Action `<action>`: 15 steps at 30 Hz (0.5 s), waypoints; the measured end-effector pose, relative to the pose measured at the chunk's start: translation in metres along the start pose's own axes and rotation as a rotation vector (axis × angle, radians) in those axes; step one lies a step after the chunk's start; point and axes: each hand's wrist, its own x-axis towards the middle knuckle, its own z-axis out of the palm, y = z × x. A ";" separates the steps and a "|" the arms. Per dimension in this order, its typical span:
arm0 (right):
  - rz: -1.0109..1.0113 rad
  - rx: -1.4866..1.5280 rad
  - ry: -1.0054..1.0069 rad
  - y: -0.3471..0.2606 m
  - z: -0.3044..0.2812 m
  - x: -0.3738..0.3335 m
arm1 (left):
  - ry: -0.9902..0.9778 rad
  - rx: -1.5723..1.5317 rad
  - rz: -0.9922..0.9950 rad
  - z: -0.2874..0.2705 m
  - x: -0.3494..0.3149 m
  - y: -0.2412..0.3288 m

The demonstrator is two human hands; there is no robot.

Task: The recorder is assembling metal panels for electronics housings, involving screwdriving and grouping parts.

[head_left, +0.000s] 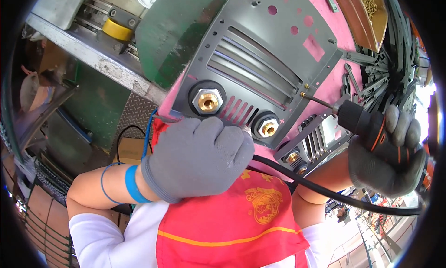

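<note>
A dark grey metal panel with slots, round holes and two brass-centred connectors lies tilted in front of me. My right hand, in a grey glove, is wrapped round a black and orange power drill. The drill's long bit reaches a small brass screw at the panel's right edge. My left hand, gloved too, is closed at the panel's lower edge, between and below the connectors. A small pale bit shows by its fingers; what they hold is hidden.
Pink sheeting lies under the panel. A second slotted panel sits to the right. Loose metal strips pile up behind the drill, near a bin of brass screws. A black cable crosses below. Metal rails with a yellow part stand far left.
</note>
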 end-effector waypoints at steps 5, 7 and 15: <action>0.125 0.045 -0.142 0.005 -0.004 0.016 | -0.032 -0.021 0.023 -0.002 -0.004 -0.007; 0.079 0.074 -0.227 0.006 -0.003 0.011 | -0.013 -0.032 0.032 -0.002 -0.003 -0.007; -0.063 -0.097 -0.342 0.007 -0.001 -0.005 | -0.019 -0.027 0.021 -0.002 -0.003 -0.006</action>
